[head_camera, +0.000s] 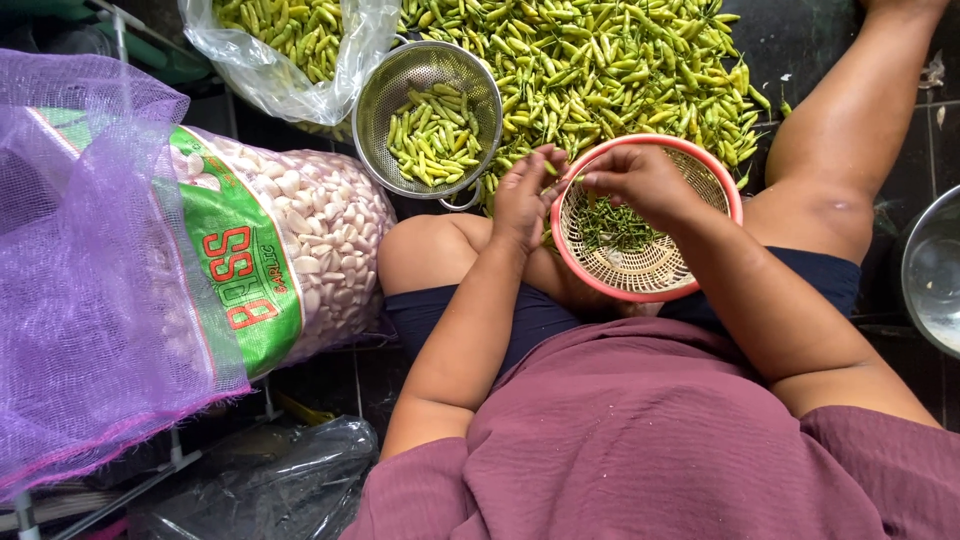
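The left hand is raised on a bent forearm, fingers pinching a green chilli (mostly hidden) just right of the metal colander. Right of it, the right hand curls over the pink-rimmed basket, fingertips pinched together; what they hold is unclear.

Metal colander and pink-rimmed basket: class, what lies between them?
In the head view, the left hand lies between the metal colander and the pink-rimmed basket, with green chillies behind it.
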